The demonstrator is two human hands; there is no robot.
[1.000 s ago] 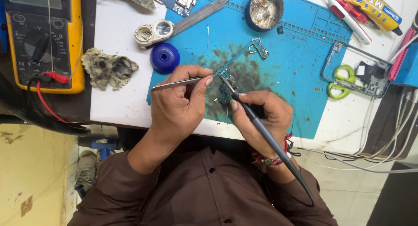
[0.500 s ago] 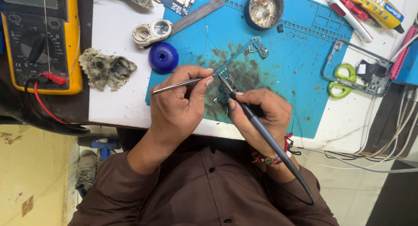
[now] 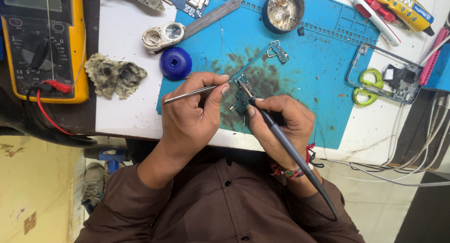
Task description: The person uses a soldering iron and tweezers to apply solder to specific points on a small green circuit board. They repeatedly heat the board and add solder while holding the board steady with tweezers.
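Observation:
A small blue circuit board (image 3: 243,94) lies on a stained blue work mat (image 3: 318,69). My left hand (image 3: 192,114) pinches metal tweezers (image 3: 187,94), whose tips reach the board's upper left edge. My right hand (image 3: 281,126) grips a dark soldering iron (image 3: 281,140) like a pen, its tip resting on the board. The iron's cable runs back past my wrist, which wears a red thread band. Both hands rest on the mat close together, partly covering the board.
A yellow multimeter (image 3: 42,41) with red lead sits at far left, with a dirty rag (image 3: 115,74) and a blue round cap (image 3: 176,63) beside it. A round tin (image 3: 283,11), a metal bracket (image 3: 279,52), a clear tray with green scissors (image 3: 370,86) and tubes lie farther back.
Both hands stay on the board; the tweezers and iron tip have shifted only slightly. The view has drifted a little.

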